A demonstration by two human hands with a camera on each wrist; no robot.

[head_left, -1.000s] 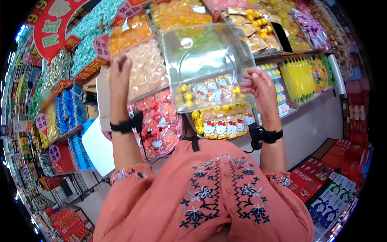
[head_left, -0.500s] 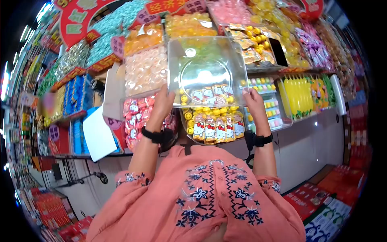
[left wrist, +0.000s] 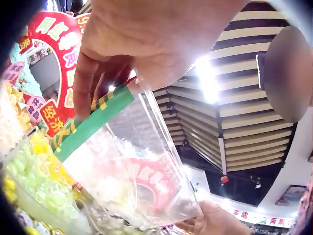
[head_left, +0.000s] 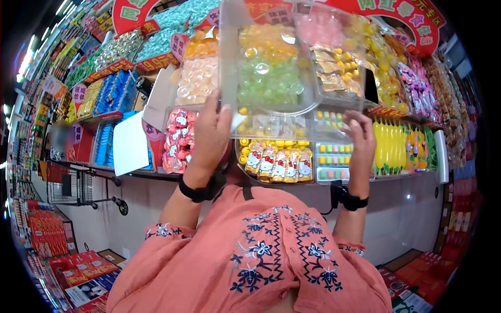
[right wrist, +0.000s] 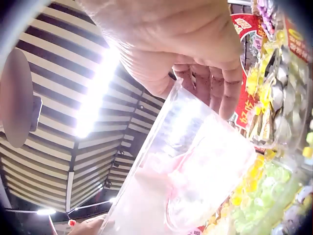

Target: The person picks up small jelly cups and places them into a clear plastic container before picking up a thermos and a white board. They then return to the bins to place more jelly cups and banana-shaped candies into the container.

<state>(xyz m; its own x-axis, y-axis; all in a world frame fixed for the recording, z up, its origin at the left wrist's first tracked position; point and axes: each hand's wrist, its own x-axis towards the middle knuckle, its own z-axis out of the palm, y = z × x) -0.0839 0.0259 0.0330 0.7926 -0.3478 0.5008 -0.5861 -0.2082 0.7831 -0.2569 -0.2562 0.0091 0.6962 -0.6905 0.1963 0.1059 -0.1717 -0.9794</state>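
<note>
A clear plastic lid (head_left: 271, 110) is raised and tilted over the candy display, with trays showing through it. My left hand (head_left: 211, 138) grips its left edge. In the left wrist view those fingers curl over the edge, beside a green strip (left wrist: 98, 120) with yellow marks. On the opposite edge, my right hand (head_left: 360, 146) pinches the lid between thumb and fingers, as the right wrist view shows. Below the lid, yellow cat-face packets (head_left: 276, 161) stand in a row with small yellow round pieces. Green candies (head_left: 271, 83) show through the plastic.
Red-pink packets (head_left: 180, 138) fill a tray at the left, and pastel sweets (head_left: 334, 159) sit at the right. Yellow packs (head_left: 390, 146) stand farther right. A white board (head_left: 130, 143) leans at the left front. A shopping cart (head_left: 70, 185) stands in the aisle at the left.
Both hands were apart from the lid, then took hold of its side edges. The lid has risen and tipped up, uncovering more of the yellow packets.
</note>
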